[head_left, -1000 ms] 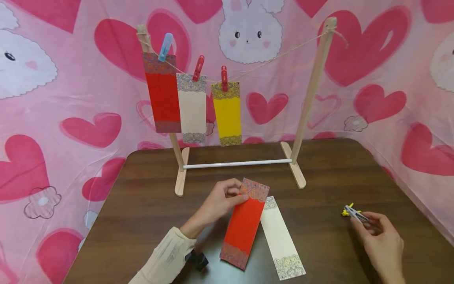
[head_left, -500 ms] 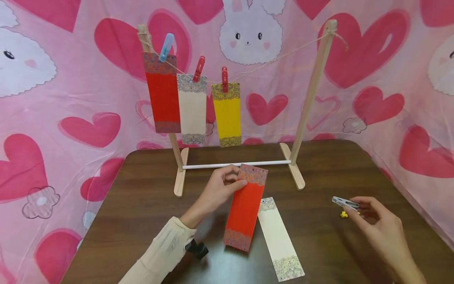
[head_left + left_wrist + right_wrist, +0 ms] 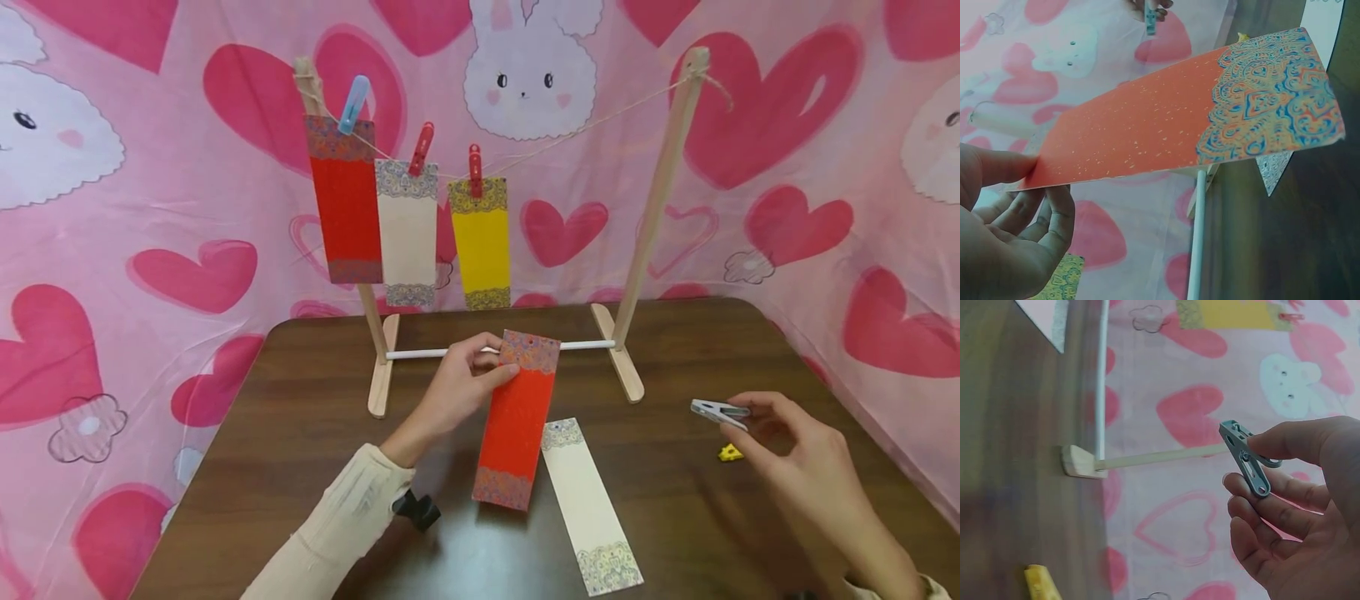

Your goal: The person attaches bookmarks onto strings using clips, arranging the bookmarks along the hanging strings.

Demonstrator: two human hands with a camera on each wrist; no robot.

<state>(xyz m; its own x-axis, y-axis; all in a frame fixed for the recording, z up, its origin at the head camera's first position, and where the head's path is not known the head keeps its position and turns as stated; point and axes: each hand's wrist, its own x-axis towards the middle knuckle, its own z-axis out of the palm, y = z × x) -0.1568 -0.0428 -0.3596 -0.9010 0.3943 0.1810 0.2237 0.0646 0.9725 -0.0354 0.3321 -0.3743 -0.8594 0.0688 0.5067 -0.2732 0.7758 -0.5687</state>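
Plainly, we hold a loose red card (image 3: 517, 425) above the bench (image 3: 285, 417), its long axis near to far, our left grip (image 3: 453, 387) pinching its left edge by the far end. Well apart to the right, our right grip (image 3: 798, 454) pinches a grey peg (image 3: 1251, 467), tip facing left. Farther off hangs a yellow card (image 3: 482, 246).

The stand (image 3: 657, 221) is over toward the far edge of the tabletop (image 3: 262, 500), cloth (image 3: 187, 200) behind it. String (image 3: 600, 122) runs between the post tops, with three cards (image 3: 407, 242) side by side off its left half, pegs (image 3: 475, 167) on each. A fourth card (image 3: 517, 421) is in the left hand (image 3: 456, 387), kinda in front of the crossbar (image 3: 416, 354), and a fifth card (image 3: 592, 508) lies to its right, closer to the near edge. Toward the right edge, the right hand (image 3: 802, 458) has another peg (image 3: 708, 408), with a loose peg (image 3: 728, 453) on the tabletop close by.
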